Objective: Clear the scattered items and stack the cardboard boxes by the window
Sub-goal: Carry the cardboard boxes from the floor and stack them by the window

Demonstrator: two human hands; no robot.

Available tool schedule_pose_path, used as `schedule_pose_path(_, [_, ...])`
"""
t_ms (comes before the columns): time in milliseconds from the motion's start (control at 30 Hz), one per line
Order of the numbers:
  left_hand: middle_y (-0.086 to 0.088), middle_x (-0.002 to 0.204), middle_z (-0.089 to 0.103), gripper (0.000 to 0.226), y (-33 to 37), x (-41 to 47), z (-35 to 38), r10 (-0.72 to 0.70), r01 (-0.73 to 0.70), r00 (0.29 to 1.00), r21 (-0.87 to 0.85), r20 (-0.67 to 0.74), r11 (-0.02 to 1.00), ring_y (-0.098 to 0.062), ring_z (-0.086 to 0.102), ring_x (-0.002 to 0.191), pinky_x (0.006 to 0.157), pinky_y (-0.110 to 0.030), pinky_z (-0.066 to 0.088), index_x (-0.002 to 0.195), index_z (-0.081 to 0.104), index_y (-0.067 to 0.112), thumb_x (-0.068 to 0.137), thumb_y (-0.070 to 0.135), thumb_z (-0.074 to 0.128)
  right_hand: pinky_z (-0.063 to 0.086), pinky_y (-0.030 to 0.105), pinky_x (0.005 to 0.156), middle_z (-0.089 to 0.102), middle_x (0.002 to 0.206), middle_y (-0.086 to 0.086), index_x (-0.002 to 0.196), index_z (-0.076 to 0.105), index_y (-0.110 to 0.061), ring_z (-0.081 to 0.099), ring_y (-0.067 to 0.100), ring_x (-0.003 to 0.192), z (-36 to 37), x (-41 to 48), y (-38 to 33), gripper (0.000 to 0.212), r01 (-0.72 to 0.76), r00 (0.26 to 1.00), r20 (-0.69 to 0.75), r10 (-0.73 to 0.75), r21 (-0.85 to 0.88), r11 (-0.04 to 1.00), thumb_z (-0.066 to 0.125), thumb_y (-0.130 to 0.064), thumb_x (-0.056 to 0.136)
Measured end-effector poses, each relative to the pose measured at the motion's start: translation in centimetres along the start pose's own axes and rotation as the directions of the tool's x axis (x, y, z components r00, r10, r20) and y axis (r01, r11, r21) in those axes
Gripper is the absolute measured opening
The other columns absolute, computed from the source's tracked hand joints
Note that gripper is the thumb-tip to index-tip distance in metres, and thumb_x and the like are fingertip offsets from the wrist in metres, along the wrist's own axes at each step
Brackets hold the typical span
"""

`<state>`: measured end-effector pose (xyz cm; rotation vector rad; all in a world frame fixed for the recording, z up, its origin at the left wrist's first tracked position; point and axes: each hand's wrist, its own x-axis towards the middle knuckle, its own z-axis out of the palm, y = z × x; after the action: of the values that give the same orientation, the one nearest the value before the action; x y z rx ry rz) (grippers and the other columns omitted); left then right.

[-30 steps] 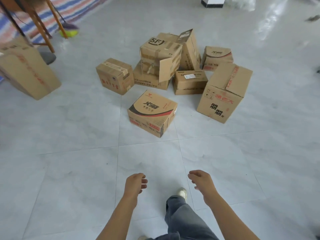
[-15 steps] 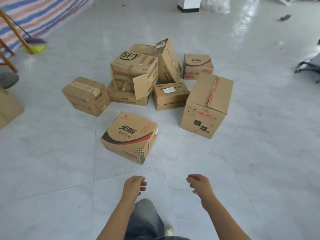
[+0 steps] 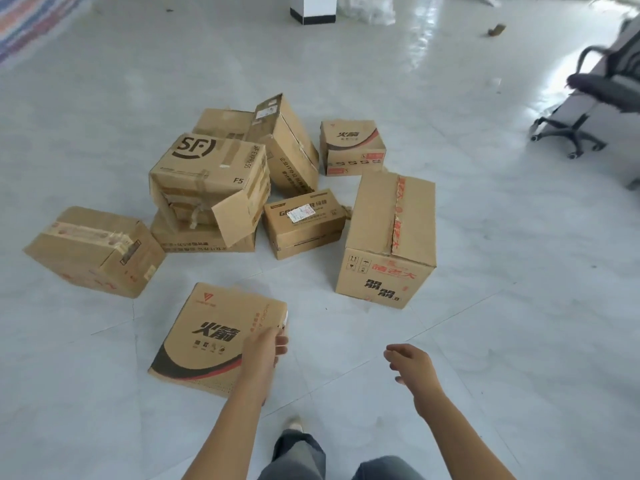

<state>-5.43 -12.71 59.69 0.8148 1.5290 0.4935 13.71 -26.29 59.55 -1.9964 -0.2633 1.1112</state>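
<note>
Several cardboard boxes lie scattered on the pale tiled floor. Nearest is a flat printed box with a black and red swoosh (image 3: pixel 214 337). My left hand (image 3: pixel 265 348) hovers over its right edge with fingers loosely spread, holding nothing. My right hand (image 3: pixel 408 363) hangs over bare floor to the right, fingers loosely curled and empty. Behind stand a tall taped box (image 3: pixel 391 237), an SF box with a loose flap (image 3: pixel 211 181) on top of another box, a small labelled box (image 3: pixel 303 221), a taped box (image 3: pixel 93 251) at the left and a small printed box (image 3: pixel 351 147) at the back.
A black office chair (image 3: pixel 588 98) on wheels stands at the right edge. A white pillar base (image 3: pixel 313 8) and clear plastic wrap (image 3: pixel 367 8) sit at the back. A striped tarp (image 3: pixel 20 26) lies at the top left. My trouser legs and a shoe (image 3: pixel 292 424) show at the bottom.
I have walked closer to the boxes and the view has swung right. My left hand has reached forward over the nearest printed box. The wooden stand and big left box have left the view.
</note>
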Motion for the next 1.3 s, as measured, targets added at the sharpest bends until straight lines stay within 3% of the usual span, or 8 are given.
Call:
schedule_pose_path(233, [-0.005,0.070,0.060,0.013,0.3,2.8,9.1,-0.165,0.136,0.973,0.178,0.160,0.975,-0.016,0.052,0.060,0.054,-0.025,0.035,0.080,0.058,0.007,0.091,0.008,0.049,0.044,0.028,0.066,0.059,0.085,0.003,0.101,0.062,-0.006,0.053,0.021,0.082,-4.2,5.3,0.4,0.014,-0.139,0.985,-0.091,0.143,0.055,0.989,0.057,-0.008,0.088])
schedule_pose_path(333, [-0.005,0.068,0.058,0.014,1.4,3.8,13.8,-0.180,0.136,0.970,0.246,0.166,0.960,-0.017,0.050,0.059,0.055,-0.025,0.034,0.078,0.057,0.006,0.089,0.006,0.049,0.046,0.032,0.072,0.060,0.083,0.004,0.104,0.063,-0.004,0.054,0.023,0.080,-7.5,9.3,-0.2,0.018,-0.164,0.980,-0.094,0.174,0.101,0.981,0.059,-0.009,0.087])
schedule_pose_path(533, [-0.007,0.073,0.059,0.014,7.4,4.4,28.5,-0.029,-0.021,0.984,0.274,0.175,0.961,-0.018,0.051,0.062,0.059,-0.027,0.036,0.079,0.057,0.008,0.090,0.007,0.048,0.042,0.026,0.063,0.057,0.082,0.003,0.100,0.060,-0.008,0.050,0.022,0.082,-19.5,18.6,-5.7,0.013,-0.043,0.984,-0.159,0.081,0.226,0.973,0.056,-0.008,0.088])
schedule_pose_path(733, [-0.006,0.082,0.062,0.019,9.8,1.8,42.0,0.039,-0.227,0.908,0.413,0.416,0.882,-0.016,0.055,0.070,0.064,-0.027,0.040,0.085,0.061,0.013,0.094,0.015,0.044,0.040,0.026,0.061,0.055,0.081,0.006,0.091,0.061,-0.008,0.050,0.022,0.080,-29.8,24.4,-7.6,0.007,-0.020,0.967,-0.234,0.097,0.311,0.950,0.055,-0.006,0.087])
schedule_pose_path(933, [-0.009,0.080,0.061,0.023,12.4,4.5,48.7,0.017,-0.162,0.949,0.442,0.314,0.882,-0.018,0.054,0.067,0.063,-0.027,0.039,0.076,0.058,0.009,0.094,0.011,0.044,0.037,0.027,0.058,0.052,0.082,0.009,0.087,0.061,-0.006,0.046,0.021,0.074,-33.5,29.0,-7.4,0.007,-0.136,0.969,-0.156,0.194,0.319,0.938,0.055,-0.005,0.087])
schedule_pose_path(1100, [-0.009,0.076,0.060,0.024,14.7,9.0,56.3,-0.050,-0.069,0.963,0.417,0.266,0.906,-0.021,0.053,0.068,0.058,-0.027,0.038,0.076,0.057,0.007,0.095,0.011,0.043,0.039,0.027,0.060,0.055,0.080,0.005,0.084,0.060,-0.008,0.047,0.022,0.078,-38.5,35.8,-11.4,0.007,-0.106,0.966,-0.197,0.170,0.296,0.949,0.055,-0.005,0.087])
schedule_pose_path(1300, [-0.006,0.071,0.059,0.015,23.1,14.0,70.1,-0.045,-0.096,0.922,0.340,0.384,0.935,-0.017,0.052,0.060,0.056,-0.026,0.033,0.080,0.057,0.006,0.091,0.008,0.046,0.039,0.026,0.060,0.055,0.080,0.004,0.090,0.062,-0.008,0.049,0.022,0.077,-46.3,44.2,-18.1,0.007,-0.100,0.936,-0.304,0.176,0.250,0.963,0.056,-0.006,0.087])
